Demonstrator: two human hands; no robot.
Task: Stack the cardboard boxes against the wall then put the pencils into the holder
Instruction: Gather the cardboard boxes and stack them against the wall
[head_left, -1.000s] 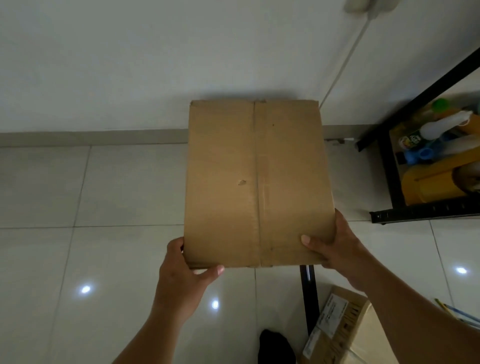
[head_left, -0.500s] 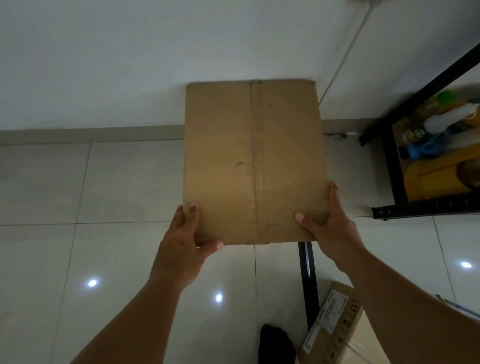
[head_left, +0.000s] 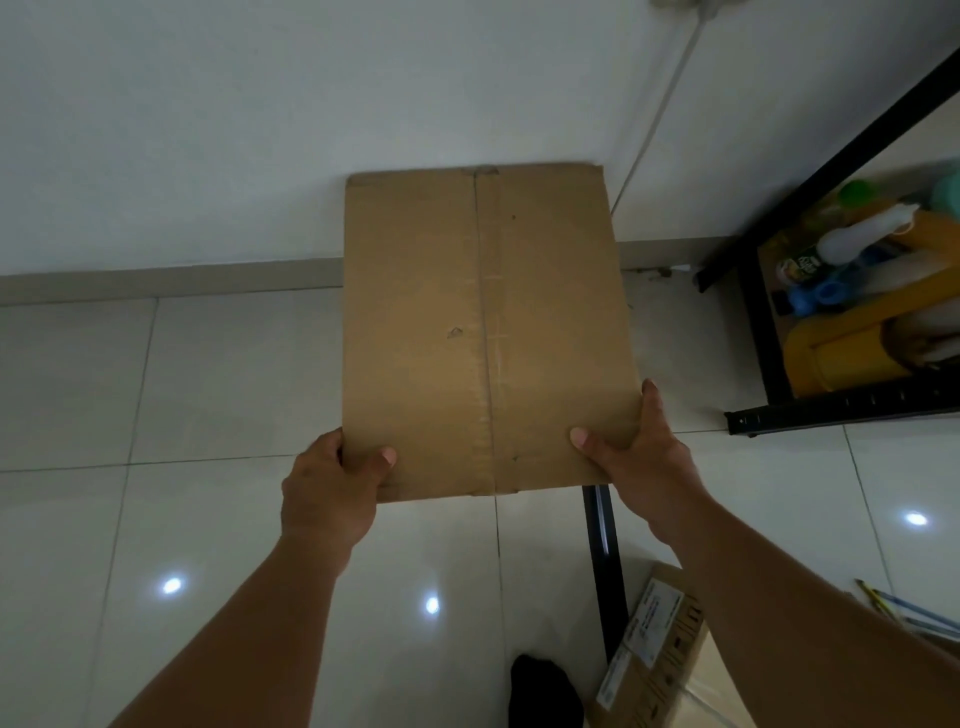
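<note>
Left hand (head_left: 332, 486) and right hand (head_left: 641, 457) each grip a near corner of the cardboard box (head_left: 485, 332), thumbs on top. Its far edge is at the wall (head_left: 260, 130), above the tiled floor (head_left: 156, 389). A second box (head_left: 652, 654) lies at lower right, pencils (head_left: 904, 613) beyond it.

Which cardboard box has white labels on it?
The unheld box at lower right; the held box shows only plain taped cardboard.

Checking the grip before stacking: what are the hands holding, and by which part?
Both hold the cardboard box by its near edge: the left hand at the left corner, the right hand at the right corner, thumbs on top.
</note>
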